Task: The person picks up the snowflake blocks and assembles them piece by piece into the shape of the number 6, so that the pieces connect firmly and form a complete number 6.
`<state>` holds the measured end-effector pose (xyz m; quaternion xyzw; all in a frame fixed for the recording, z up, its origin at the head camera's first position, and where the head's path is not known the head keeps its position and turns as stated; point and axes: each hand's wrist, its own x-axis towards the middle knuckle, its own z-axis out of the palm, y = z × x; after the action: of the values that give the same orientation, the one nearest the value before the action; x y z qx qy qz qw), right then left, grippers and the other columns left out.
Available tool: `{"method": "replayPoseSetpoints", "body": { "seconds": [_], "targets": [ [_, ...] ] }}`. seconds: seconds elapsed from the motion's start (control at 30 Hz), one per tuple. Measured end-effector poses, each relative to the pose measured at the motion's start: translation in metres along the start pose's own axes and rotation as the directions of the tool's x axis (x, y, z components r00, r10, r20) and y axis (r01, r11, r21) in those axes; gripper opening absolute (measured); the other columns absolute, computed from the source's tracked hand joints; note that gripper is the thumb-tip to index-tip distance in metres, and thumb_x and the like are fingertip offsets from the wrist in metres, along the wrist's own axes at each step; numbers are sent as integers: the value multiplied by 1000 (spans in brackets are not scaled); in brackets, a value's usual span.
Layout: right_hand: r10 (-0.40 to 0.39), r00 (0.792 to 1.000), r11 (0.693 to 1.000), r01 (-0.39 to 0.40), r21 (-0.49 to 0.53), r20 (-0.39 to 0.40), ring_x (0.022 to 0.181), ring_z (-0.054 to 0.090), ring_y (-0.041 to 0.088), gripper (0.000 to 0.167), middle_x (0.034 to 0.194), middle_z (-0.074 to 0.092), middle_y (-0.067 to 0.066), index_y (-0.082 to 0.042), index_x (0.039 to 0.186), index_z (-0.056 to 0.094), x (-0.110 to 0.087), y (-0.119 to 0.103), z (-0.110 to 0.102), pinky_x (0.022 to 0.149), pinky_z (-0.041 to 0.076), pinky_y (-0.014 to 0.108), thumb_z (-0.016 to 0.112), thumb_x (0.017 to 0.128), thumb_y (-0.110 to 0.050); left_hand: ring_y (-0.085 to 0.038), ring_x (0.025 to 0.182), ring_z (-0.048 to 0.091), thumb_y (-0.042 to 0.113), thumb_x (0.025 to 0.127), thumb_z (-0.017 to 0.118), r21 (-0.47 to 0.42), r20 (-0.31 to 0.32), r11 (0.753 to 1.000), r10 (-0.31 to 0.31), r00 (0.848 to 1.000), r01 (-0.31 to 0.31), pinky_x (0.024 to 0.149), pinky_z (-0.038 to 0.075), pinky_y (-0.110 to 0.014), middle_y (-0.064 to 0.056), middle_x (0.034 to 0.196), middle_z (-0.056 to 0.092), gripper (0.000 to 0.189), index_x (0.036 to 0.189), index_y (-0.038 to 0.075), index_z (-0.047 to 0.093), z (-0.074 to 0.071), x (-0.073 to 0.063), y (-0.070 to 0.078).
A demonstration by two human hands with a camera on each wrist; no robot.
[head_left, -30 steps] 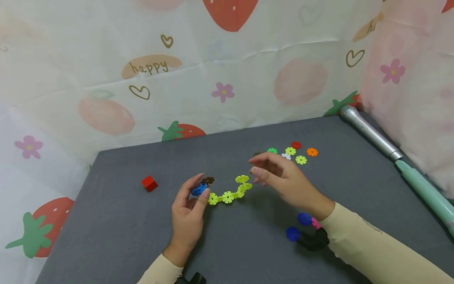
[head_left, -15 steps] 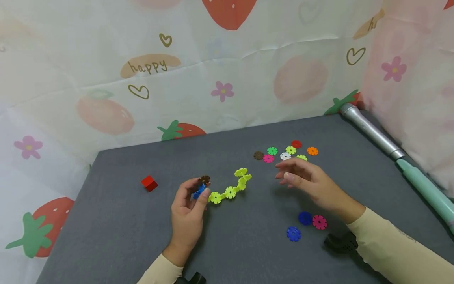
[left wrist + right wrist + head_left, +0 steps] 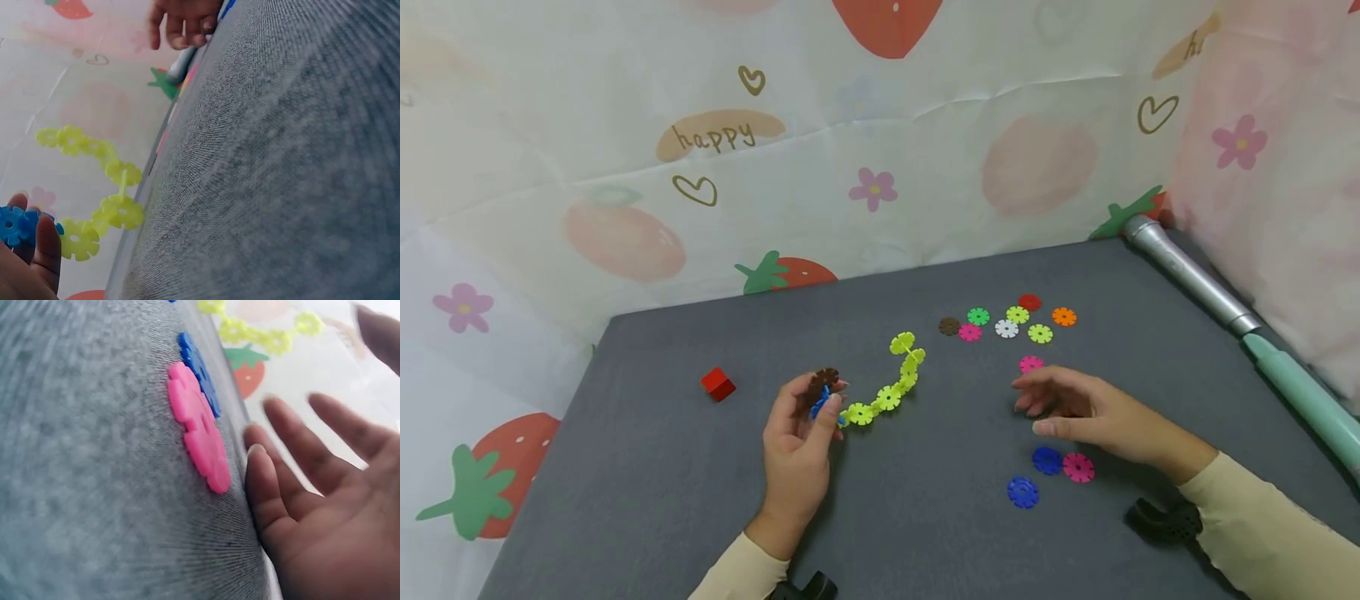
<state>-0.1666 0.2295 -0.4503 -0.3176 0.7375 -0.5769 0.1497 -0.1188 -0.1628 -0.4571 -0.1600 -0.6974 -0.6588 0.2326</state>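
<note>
My left hand (image 3: pixel 797 462) pinches a chain of interlocking snowflake discs by its blue discs (image 3: pixel 17 225), between thumb and fingers. A brown disc (image 3: pixel 826 377) is at that same end. From the grip, the yellow-green part (image 3: pixel 889 397) of the chain curves right and away, raised off the table in the left wrist view. My right hand (image 3: pixel 1105 417) hovers over the table with fingers loosely bent and nothing in them. Just beyond its fingertips lies a pink disc (image 3: pixel 1032 364). Nearer me are two blue discs (image 3: pixel 1022 492) and another pink disc (image 3: pixel 199 428).
Several loose discs (image 3: pixel 1007 328) in mixed colours lie towards the back right of the grey table (image 3: pixel 647 492). A red cube (image 3: pixel 718 384) sits on the left. Along the right edge lies a silver and green microphone-like stick (image 3: pixel 1195 275). Printed cloth (image 3: pixel 925 225) hangs behind.
My right hand has moved right and nearer me, away from the chain, uncovering several discs. The chain's yellow-green far end has swung away from me as my left hand keeps its hold.
</note>
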Motion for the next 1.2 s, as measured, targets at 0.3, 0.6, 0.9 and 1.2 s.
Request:
{"method": "replayPoseSetpoints", "body": {
  "seconds": [0.3,0.6,0.9,1.2],
  "targets": [
    [-53,970,986,89,-140,238,126,58,23,46,134,69,1,-15,141,69,0,3,10,108,43,31,86,98,-17,-31,101,65,-10,106,63,61,-1,998,7,1000,-7,69,57,-25,-21,129,68,33,138,-7,62,0,-1,-2],
    [-20,958,946,111,-305,286,119,48,20,24,124,60,-12,-33,117,78,-2,-1,16,98,31,43,86,95,-37,-22,88,64,-12,104,65,52,-6,999,12,1000,-12,67,55,-23,-24,125,67,34,138,-7,64,0,-2,-4],
    [-37,968,952,109,-286,247,106,57,14,14,108,66,-15,-32,101,71,1,-2,20,96,31,41,84,98,-35,-26,77,64,-10,106,64,64,3,998,-2,1000,2,60,54,-23,-22,119,72,34,139,-6,65,0,-3,-2],
    [-29,998,987,38,-154,59,79,62,16,12,90,68,-4,-22,96,74,7,-9,26,70,54,30,80,103,-13,-25,76,60,-9,105,65,79,7,997,-3,1000,2,62,54,-23,-27,121,67,35,139,-4,66,2,-2,-2]
  ]
}}
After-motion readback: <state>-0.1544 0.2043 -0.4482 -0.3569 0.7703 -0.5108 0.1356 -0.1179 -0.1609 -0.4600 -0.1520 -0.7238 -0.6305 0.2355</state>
